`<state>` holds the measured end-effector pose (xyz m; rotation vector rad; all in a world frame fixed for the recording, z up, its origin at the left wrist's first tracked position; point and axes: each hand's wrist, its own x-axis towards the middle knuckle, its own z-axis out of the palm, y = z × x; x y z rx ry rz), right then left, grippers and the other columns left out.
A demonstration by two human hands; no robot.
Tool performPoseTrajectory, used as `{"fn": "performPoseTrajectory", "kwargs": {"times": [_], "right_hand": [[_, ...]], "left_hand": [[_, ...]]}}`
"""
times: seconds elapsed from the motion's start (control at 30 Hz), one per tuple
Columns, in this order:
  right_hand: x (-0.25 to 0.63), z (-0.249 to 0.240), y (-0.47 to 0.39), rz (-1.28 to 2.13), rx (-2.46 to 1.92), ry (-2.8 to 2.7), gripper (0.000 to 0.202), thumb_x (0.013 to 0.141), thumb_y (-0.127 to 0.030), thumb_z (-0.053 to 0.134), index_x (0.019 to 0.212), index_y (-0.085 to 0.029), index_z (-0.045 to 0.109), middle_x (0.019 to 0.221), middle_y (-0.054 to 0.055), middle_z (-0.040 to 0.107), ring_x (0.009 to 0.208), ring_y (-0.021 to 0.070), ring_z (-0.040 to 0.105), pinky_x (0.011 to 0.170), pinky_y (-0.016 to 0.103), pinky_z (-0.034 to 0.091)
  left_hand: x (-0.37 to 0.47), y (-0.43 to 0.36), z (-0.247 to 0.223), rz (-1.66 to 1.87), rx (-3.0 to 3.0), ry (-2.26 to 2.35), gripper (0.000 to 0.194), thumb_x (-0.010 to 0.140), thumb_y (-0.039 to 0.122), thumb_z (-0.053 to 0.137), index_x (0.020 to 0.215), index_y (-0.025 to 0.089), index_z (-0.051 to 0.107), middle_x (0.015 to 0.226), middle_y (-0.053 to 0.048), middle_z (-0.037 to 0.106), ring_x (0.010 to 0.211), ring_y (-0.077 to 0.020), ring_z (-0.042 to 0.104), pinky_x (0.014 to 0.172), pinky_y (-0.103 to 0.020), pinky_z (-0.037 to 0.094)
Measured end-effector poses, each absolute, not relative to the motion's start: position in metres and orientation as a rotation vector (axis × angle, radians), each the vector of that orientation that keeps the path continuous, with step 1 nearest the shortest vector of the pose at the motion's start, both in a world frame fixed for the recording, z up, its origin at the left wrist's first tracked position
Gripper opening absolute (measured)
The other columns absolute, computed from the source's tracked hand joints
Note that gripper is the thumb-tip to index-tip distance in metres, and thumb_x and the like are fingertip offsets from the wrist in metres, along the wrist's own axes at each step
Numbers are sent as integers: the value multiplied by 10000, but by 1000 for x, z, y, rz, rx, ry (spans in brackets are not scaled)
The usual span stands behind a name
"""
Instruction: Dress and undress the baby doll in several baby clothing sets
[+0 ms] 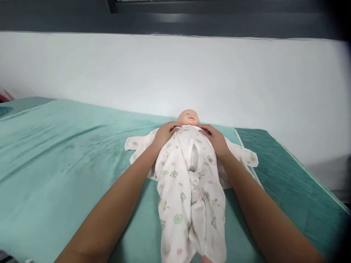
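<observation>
A baby doll [188, 117] lies on its back, head toward the wall, with white printed trousers [178, 190] over its legs and belly up to the chest. Beneath it a white printed top [241, 152] is spread out, one sleeve to each side. My left hand [167, 132] rests at the doll's left-of-picture shoulder, fingers at the trousers' upper edge. On the other side my right hand [214, 138] touches the same edge near the neck. The fingertips of both hands are partly hidden in the cloth.
A light green cover [68, 164] lies under the doll. To the right is a darker green padded surface [285, 182]. A white wall [153, 76] rises behind, with a dark frame [192, 20] above it.
</observation>
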<state>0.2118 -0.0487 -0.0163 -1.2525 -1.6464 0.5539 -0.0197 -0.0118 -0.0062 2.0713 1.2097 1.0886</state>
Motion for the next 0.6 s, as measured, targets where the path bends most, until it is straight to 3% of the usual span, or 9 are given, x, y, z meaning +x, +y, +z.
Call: {"fn": "performPoseTrajectory", "kwargs": {"times": [0.1,0.2,0.37,0.47,0.6], "right_hand": [[214,-18,-62,513,-1164,-1749,355,937,-367,444,1199,-298,673,1275,23,659,1165,227,587,1014,392,404],[218,-22,-69,451,-1176,-1806,399,948,-368,422,1276,-299,639,1307,36,645,1190,241,578,1037,425,407],[229,-38,-82,278,-1186,-1875,424,936,-349,413,1276,-243,643,1351,76,614,1269,265,523,1102,475,357],[231,-46,-98,224,-1220,-1841,428,917,-311,421,1274,-223,639,1399,88,571,1319,265,476,1129,489,328],[226,-46,-127,220,-1291,-1777,439,860,-244,439,1246,-189,641,1319,129,597,1242,275,516,1082,478,380]], "left_hand": [[-25,-26,-9,1071,2194,1198,324,876,217,496,1121,218,708,1164,-71,673,1141,-221,591,1035,-348,418],[-31,-45,-13,1081,2222,1208,392,869,225,509,1228,241,664,1330,-63,596,1248,-228,527,1103,-358,370],[-46,-79,-30,1150,2185,1316,444,952,351,411,1359,230,543,1439,-80,517,1334,-237,452,1154,-403,314],[-58,-97,-40,1081,2404,1291,493,907,340,499,1382,208,514,1484,-105,457,1369,-265,395,1172,-444,276],[-66,-109,-45,996,2507,1283,532,835,310,573,1345,162,540,1412,-142,498,1286,-291,452,1114,-454,344]]}}
